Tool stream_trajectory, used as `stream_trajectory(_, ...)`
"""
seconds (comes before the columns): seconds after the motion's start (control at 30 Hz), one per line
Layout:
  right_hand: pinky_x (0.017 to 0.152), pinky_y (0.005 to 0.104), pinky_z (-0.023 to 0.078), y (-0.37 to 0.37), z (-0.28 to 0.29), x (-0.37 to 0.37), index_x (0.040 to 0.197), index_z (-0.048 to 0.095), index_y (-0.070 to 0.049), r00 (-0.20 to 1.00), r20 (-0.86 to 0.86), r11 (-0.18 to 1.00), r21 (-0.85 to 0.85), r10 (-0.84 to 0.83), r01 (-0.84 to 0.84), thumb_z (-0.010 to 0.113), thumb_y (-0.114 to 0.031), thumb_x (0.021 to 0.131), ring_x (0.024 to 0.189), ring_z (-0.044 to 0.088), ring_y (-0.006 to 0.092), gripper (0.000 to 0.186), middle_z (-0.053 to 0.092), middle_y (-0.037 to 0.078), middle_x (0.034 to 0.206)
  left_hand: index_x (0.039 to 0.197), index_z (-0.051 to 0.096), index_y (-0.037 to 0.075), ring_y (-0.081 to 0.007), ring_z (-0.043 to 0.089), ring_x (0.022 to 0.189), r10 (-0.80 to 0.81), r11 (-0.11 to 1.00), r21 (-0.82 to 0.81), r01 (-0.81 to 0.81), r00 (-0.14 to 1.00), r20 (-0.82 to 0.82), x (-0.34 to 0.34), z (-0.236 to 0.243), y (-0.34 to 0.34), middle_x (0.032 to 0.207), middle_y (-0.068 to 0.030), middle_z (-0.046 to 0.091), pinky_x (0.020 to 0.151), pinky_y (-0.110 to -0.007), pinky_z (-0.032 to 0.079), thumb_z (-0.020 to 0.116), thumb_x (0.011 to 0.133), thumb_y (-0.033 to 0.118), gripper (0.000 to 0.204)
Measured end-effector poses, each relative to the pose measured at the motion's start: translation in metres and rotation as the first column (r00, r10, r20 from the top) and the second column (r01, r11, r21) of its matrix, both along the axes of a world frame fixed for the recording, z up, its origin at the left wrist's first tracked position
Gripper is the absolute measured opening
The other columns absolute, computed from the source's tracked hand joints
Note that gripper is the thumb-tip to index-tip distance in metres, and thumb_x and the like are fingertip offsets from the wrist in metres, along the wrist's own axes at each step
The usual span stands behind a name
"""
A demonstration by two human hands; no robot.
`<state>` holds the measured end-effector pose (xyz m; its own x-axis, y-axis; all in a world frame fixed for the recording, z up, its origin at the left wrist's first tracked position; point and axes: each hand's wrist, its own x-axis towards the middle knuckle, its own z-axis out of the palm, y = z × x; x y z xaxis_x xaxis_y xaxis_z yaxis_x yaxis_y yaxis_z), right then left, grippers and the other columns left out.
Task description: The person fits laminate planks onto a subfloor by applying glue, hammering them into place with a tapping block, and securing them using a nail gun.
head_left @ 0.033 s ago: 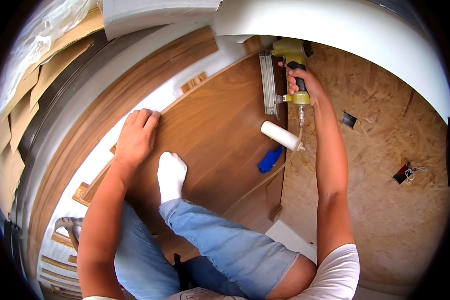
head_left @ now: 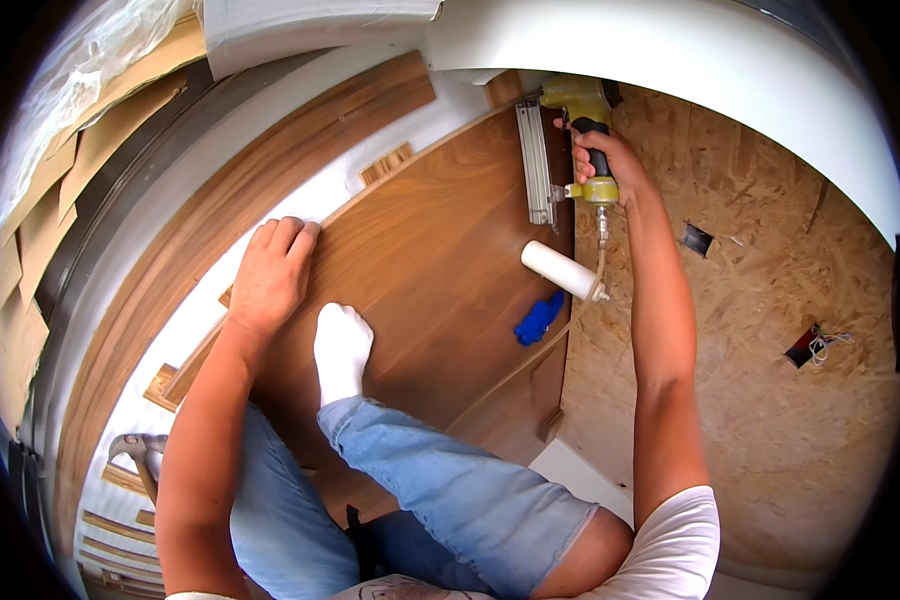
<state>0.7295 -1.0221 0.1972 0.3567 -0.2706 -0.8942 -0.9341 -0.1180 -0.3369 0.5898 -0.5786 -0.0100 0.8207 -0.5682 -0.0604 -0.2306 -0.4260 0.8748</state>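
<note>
My right hand (head_left: 606,160) is wrapped round the black grip of a yellow-green pneumatic nail gun (head_left: 600,188). Its silver magazine (head_left: 536,165) lies over the far right end of the brown wood-look floor planks (head_left: 430,230), beside the chipboard wall. An air hose fitting shows below the grip. My left hand (head_left: 276,268) rests on the left edge of the planks, fingers extended and holding nothing. A white cartridge with a nozzle (head_left: 560,270) lies on the planks below the nail gun, and a crumpled blue item (head_left: 539,319) lies near it. The gun's nose is hard to make out.
My white-socked foot (head_left: 343,345) stands on the planks. Left lie a loose long plank (head_left: 220,210), small wood offcuts (head_left: 385,163) and a hammer (head_left: 138,447). The chipboard wall (head_left: 750,420) on the right has a box with loose wires (head_left: 808,347). Cardboard (head_left: 30,270) fills the far left.
</note>
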Motion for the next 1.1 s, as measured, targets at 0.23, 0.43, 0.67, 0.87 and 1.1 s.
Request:
stream_trajectory(0.23, 0.056, 0.0289, 0.05, 0.0, -0.007, 0.032, 0.139, 0.056, 0.001, 0.972, -0.167, 0.982, -0.059, 0.165, -0.177, 0.059, -0.013, 0.091, 0.054, 0.049, 0.0095, 0.05, 0.052, -0.001, 0.068, 0.126, 0.064, 0.005, -0.0313, 0.058, 0.098, 0.023, 1.0, -0.008, -0.022, 1.0, 0.013, -0.001, 0.002, -0.002, 0.105, -0.0121, 0.06, 0.091, -0.042, 0.049, 0.062, 0.084, 0.002, 0.042)
stream_trajectory(0.43, 0.056, 0.0289, 0.05, 0.001, -0.008, 0.04, 0.139, 0.057, 0.002, 0.959, -0.196, 0.975, -0.054, 0.203, -0.218, 0.058, -0.013, 0.09, 0.053, 0.048, 0.0094, 0.051, 0.051, -0.001, 0.067, 0.132, 0.063, 0.005, -0.034, 0.057, 0.098, 0.006, 1.0, -0.029, -0.007, 1.0, -0.013, -0.001, -0.001, 0.002, 0.106, -0.0138, 0.059, 0.091, -0.044, 0.049, 0.063, 0.089, 0.002, 0.043)
stream_trajectory(0.67, 0.055, 0.0294, 0.05, 0.003, -0.008, 0.022, 0.131, 0.06, 0.002, 0.991, -0.115, 0.996, -0.048, 0.068, -0.074, 0.061, -0.011, 0.091, 0.053, 0.05, 0.0096, 0.043, 0.053, 0.0, 0.068, 0.129, 0.065, 0.004, -0.0319, 0.058, 0.097, 0.003, 1.0, -0.016, -0.003, 1.0, 0.015, 0.004, 0.002, 0.002, 0.104, -0.0127, 0.06, 0.091, -0.043, 0.05, 0.063, 0.085, 0.001, 0.045)
stream_trajectory(0.87, 0.065, 0.0322, 0.057, 0.046, 0.018, -0.066, 0.104, 0.055, 0.0, 0.974, 0.228, 0.984, -0.175, 0.012, 0.028, 0.063, -0.012, 0.093, 0.063, 0.06, 0.013, 0.018, 0.06, 0.005, 0.079, 0.13, 0.065, 0.005, -0.0326, 0.058, 0.095, 0.022, 0.999, -0.026, -0.021, 1.0, 0.017, 0.001, 0.0, 0.0, 0.103, -0.0133, 0.059, 0.089, -0.043, 0.049, 0.065, 0.086, 0.002, 0.044)
stream_trajectory(1.1, 0.074, 0.032, 0.058, 0.132, 0.03, -0.202, 0.144, 0.039, 0.002, 0.874, 0.477, 0.979, -0.115, -0.095, 0.169, 0.069, -0.007, 0.092, 0.079, 0.062, 0.0122, 0.061, 0.059, 0.006, 0.095, 0.127, 0.067, 0.005, -0.0333, 0.058, 0.095, 0.002, 0.999, 0.032, -0.003, 0.998, 0.058, 0.001, 0.003, -0.005, 0.101, -0.013, 0.06, 0.088, -0.044, 0.05, 0.062, 0.091, 0.001, 0.037)
